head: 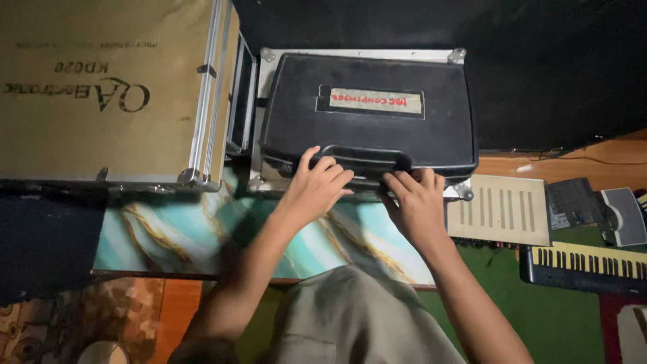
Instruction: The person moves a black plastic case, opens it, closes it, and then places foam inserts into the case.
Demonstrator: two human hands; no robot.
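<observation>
The black hard plastic case (367, 111) is sat flat on a metal-cornered flight case (269, 61), on the teal marbled tabletop (168, 232). Its front edge is touched by both hands: left hand (313, 189) with fingers spread loosely over the moulded handle (364, 156), right hand (416, 202) curled at the edge, nothing gripped yet. It's probably rigid, fairly light, best grabbed by that handle. A keyboard (586, 259) is seen lower right.

The matt black plastic case (367, 111) sits on a metal-edged flight case (357, 55), left of it a cardboard-brown panel (101, 81) with bright aluminium trim, near them a glossy marbled teal tabletop (182, 229).
</observation>
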